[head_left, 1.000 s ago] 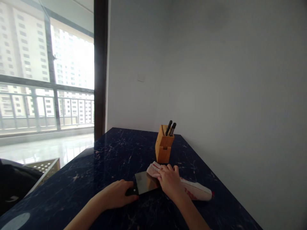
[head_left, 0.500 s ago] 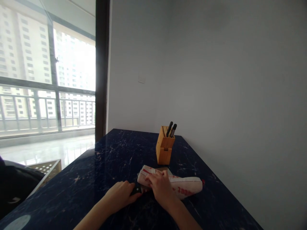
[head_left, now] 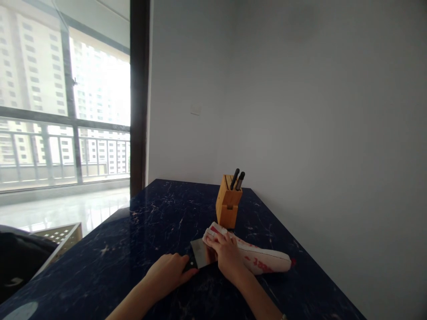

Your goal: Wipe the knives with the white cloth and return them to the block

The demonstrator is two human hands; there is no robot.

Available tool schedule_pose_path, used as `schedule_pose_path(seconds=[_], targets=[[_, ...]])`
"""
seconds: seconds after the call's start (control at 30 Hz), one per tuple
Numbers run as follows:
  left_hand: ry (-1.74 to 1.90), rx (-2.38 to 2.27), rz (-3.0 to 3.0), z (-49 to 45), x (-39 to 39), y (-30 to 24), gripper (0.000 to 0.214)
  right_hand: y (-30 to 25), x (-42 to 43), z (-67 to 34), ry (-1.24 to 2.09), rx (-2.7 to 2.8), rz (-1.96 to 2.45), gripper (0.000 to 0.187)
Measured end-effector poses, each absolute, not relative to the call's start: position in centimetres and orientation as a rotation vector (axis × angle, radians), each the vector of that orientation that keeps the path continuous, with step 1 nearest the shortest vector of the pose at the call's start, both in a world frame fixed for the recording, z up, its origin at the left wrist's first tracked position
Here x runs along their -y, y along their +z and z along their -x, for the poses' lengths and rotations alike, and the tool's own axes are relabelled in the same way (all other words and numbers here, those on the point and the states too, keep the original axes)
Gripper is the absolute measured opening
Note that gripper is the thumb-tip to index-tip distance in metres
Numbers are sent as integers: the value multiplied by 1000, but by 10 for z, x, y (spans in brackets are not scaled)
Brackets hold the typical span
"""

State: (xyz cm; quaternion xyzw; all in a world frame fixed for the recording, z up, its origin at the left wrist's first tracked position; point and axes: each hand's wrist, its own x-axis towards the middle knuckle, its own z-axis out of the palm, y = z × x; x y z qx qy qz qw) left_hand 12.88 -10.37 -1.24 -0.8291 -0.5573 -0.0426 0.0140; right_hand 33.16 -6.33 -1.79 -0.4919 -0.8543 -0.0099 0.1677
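My left hand [head_left: 170, 272] is closed around the black handle of a cleaver [head_left: 200, 253]. Its broad metal blade points right, low over the dark table. My right hand [head_left: 227, 255] grips a folded white towel with red print [head_left: 267, 260], pressing it with bent fingers against the blade. The towel covers the far part of the blade, and its loose end stretches to the right. Just beyond the towel stands a wooden knife block [head_left: 228, 206], upright, with two dark-handled knives [head_left: 237, 180] in its top slots.
A dark blue marbled table [head_left: 160, 209] runs up to the grey wall [head_left: 300, 111] at the back and right. At the left are a black bag-like item [head_left: 23, 258], a chair with a perforated surface [head_left: 63, 238] and a large window [head_left: 96, 89].
The towel has slid right along the cleaver with my right hand, baring more of the blade. My left hand stays on the handle. The view has shifted slightly.
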Motion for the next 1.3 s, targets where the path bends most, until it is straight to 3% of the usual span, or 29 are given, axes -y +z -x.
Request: schedule_pose_path(seconds=[0.37,0.7,0.97,1.3], targets=[[-156,1712,2569,-129,103,-14,57,-21,49,-350,-168,2269,1685,45],[-141,1713,2541,-131,103,-17,54,-17,73,-308,-14,2474,1244,50],[-107,1704,2551,-133,103,-13,58,-15,49,-347,-4,2317,1433,50],[-87,1783,2584,-134,104,-9,54,-15,68,-311,110,2477,1258,61]])
